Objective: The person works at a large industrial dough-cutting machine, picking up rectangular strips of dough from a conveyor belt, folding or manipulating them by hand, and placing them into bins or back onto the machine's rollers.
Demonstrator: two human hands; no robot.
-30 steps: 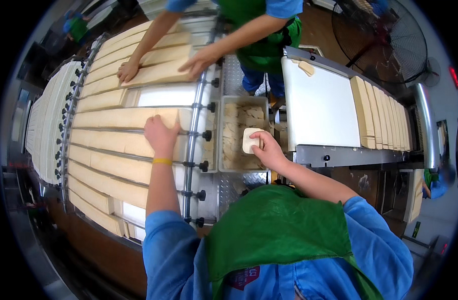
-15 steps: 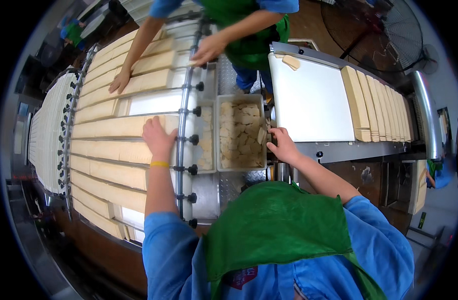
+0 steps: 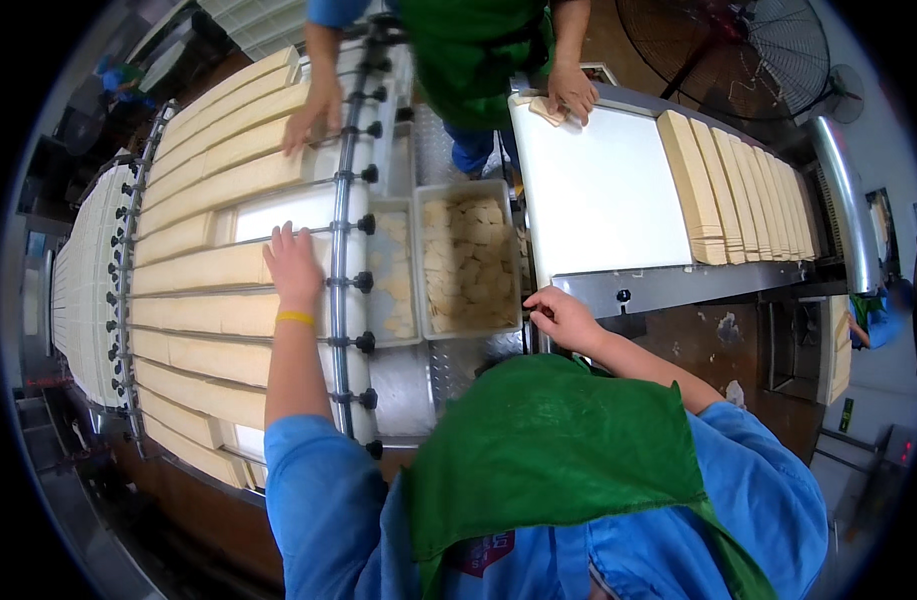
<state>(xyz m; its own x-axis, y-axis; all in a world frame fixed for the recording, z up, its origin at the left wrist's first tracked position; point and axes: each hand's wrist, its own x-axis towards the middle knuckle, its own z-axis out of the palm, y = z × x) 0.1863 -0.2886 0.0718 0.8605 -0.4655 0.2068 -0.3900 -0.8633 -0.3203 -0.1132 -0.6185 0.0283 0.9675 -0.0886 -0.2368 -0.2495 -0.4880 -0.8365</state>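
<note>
My left hand (image 3: pixel 294 268) lies with fingers spread on the end of a long row of pale, biscuit-like slices (image 3: pixel 203 272), near the metal rail (image 3: pixel 336 240). My right hand (image 3: pixel 566 318) is beside the near right corner of a bin of broken pale pieces (image 3: pixel 468 260), by the white belt's metal frame. Its fingers are loosely bent, thumb and forefinger apart, and I see nothing between them. Opposite, a co-worker's one hand (image 3: pixel 313 115) hovers by the far rows. The co-worker's other hand (image 3: pixel 572 92) touches loose pale pieces (image 3: pixel 546 110) on the white belt (image 3: pixel 608 190).
A second tray (image 3: pixel 391 270) with broken pieces adjoins the bin. Black knobs (image 3: pixel 364 282) jut from the rail. Several stacked rows (image 3: pixel 708 190) stand at the belt's right, before a metal roller (image 3: pixel 846 220). A large fan (image 3: pixel 723 50) stands at the back right.
A pale piece near my right hand, tilted over the bin's edge, is gone from there. My right hand moved slightly nearer me. The co-worker's hand went from the rail to the white belt.
</note>
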